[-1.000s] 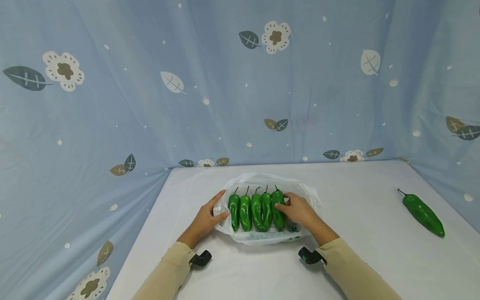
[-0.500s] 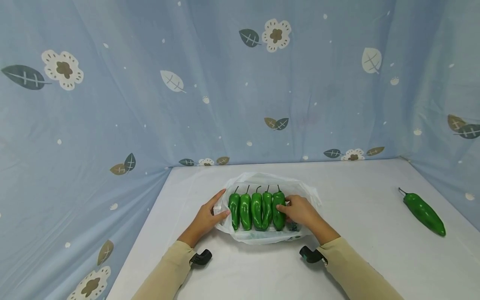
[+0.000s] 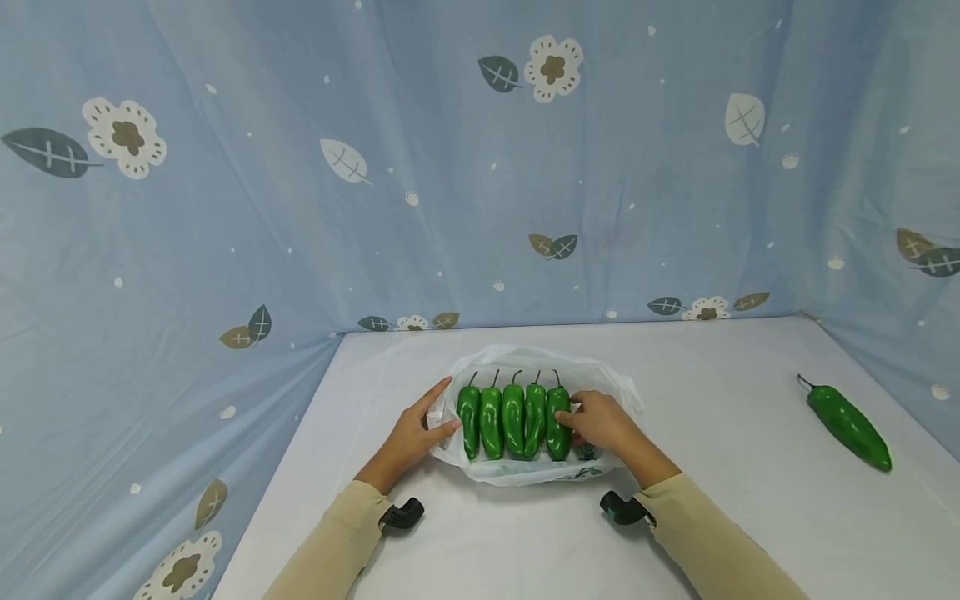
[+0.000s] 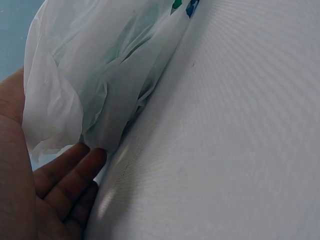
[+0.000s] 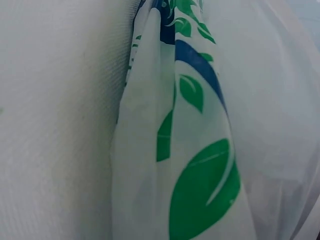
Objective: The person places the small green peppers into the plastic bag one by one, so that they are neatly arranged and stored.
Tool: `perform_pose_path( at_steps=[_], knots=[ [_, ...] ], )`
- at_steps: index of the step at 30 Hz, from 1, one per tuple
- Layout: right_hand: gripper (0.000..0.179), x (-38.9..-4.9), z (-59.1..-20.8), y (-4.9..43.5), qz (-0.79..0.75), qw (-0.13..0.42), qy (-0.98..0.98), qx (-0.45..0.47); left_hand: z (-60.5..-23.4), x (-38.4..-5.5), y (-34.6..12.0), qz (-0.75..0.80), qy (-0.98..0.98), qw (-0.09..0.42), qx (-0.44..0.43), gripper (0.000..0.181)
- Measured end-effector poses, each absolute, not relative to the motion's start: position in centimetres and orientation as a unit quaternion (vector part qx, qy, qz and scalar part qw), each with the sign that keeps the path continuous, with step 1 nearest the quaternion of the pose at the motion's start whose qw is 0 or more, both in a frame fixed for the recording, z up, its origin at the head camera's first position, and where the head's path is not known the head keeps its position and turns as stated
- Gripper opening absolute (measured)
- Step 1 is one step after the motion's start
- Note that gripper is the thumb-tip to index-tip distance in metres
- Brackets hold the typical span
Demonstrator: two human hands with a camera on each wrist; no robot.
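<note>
A white translucent plastic bag (image 3: 528,473) lies spread open on the white table. Several glossy green chili peppers (image 3: 491,423) lie side by side inside it, stems pointing away from me. At the row's right end, my right hand (image 3: 602,423) holds a green chili pepper (image 3: 558,433) by its right side, between thumb and fingers. My left hand (image 3: 408,437) holds the bag's left edge, thumb over the rim and fingers outside. In the left wrist view, the fingers (image 4: 75,182) reach under the crumpled plastic. Only the bag's leaf-printed side (image 5: 200,195) shows in the right wrist view; the hand is hidden there.
A single larger green chili pepper (image 3: 850,428) lies at the table's right side, outside the bag. The white table (image 3: 720,400) meets a blue floral curtain (image 3: 420,167) at the back and sides.
The rightmost pepper in the bag has shifted slightly right with my right hand on it, its top moving away from the neighbouring pepper. My left hand stays where it was.
</note>
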State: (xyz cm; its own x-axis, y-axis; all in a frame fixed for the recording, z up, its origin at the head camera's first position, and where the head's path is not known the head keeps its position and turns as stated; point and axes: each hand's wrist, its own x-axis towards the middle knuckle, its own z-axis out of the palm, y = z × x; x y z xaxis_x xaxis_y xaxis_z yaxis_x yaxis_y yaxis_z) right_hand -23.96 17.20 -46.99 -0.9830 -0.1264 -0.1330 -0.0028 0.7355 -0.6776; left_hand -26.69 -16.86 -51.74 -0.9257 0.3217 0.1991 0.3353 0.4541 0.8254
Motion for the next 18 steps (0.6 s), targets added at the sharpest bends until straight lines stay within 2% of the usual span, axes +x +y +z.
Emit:
perform_pose_path(
  at_steps=[18],
  knots=[
    [0.061,-23.61,-46.59,17.48,-0.354,0.073,0.931,-0.046,-51.55,-26.52,-16.85,-0.477,-0.857,0.008,-0.194,0.075]
  ],
)
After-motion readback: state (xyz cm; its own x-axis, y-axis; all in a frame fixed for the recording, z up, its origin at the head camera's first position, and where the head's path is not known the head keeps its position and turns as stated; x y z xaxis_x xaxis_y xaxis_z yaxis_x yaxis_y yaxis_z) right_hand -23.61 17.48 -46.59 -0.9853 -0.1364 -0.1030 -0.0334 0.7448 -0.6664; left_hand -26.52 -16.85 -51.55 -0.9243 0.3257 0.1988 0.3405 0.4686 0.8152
